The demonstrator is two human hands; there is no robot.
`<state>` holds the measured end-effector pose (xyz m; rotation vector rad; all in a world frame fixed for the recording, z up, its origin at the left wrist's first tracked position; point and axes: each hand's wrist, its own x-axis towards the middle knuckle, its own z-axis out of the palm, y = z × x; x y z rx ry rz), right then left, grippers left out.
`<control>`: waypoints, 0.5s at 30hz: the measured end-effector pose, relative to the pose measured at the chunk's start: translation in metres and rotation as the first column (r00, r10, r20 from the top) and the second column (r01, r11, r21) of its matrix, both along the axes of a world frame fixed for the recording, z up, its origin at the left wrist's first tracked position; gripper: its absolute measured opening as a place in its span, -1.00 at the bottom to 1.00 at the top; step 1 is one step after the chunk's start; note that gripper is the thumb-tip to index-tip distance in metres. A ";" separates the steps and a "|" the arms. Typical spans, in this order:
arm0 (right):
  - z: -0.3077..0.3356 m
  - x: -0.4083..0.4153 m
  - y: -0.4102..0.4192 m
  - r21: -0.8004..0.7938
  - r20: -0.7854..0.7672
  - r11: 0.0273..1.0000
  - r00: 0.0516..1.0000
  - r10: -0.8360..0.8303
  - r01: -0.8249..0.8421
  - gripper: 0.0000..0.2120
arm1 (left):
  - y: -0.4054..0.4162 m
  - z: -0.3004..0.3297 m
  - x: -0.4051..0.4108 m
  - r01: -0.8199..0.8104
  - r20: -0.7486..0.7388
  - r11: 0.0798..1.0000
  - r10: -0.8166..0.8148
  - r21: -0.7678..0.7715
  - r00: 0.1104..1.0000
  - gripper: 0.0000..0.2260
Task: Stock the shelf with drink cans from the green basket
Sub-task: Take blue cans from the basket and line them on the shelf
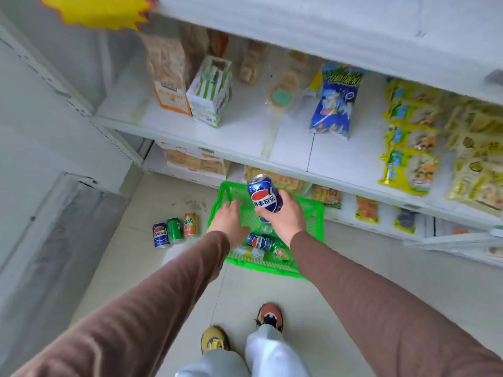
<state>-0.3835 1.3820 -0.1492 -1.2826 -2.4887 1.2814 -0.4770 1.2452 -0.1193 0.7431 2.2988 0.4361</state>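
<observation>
While your right hand [283,213] grips a blue can [264,194] above the green basket [317,213], your left hand [227,221] hangs over the basket's left rim, fingers relaxed and holding nothing. More cans [260,241] lie in the basket on the floor [163,268] below the shelf [245,126]. Three cans [174,231] stand upright on the floor, left of the basket.

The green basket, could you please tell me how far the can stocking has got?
No drink can shows on the shelf yet. In hand: the right hand grips a blue cola can above the green basket; the left hand is open. Left: another blue can in the basket, and three cans on the floor.
</observation>
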 end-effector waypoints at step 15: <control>0.373 0.048 0.052 0.032 -0.447 0.968 0.870 -0.209 0.249 -0.45 | 0.065 0.350 0.024 0.312 -0.308 0.861 -0.194 0.401 0.931 -0.32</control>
